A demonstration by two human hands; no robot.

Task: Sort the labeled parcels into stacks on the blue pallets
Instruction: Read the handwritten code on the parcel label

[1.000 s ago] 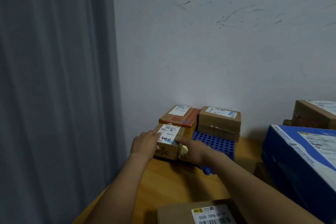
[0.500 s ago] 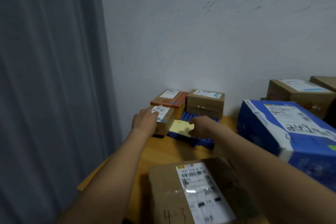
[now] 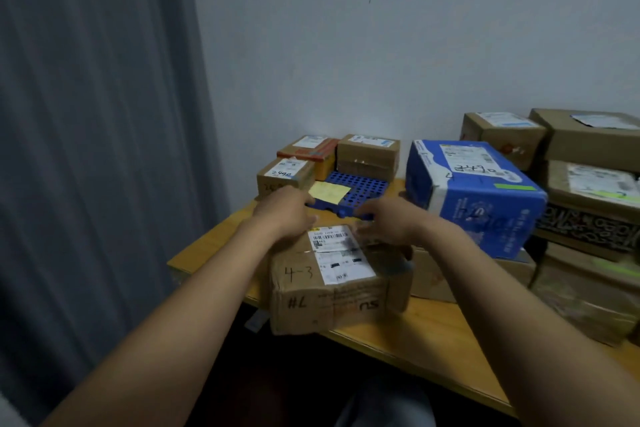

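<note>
My left hand (image 3: pixel 284 215) and right hand (image 3: pixel 388 224) sit on the far top edge of the 4-3 parcel (image 3: pixel 332 282); blur hides whether either grips. Just beyond both lies the blue pallet (image 3: pixel 360 184), and the 2490 parcel (image 3: pixel 282 177) stands past my left hand.

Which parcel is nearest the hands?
The brown box marked 4-3, closest to the camera: the left hand and right hand are at its far top edge; the other parcels sit farther back.

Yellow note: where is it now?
Head view, centre: the yellow note lies on the blue pallet, right of the small parcel, beyond the left hand.
</note>
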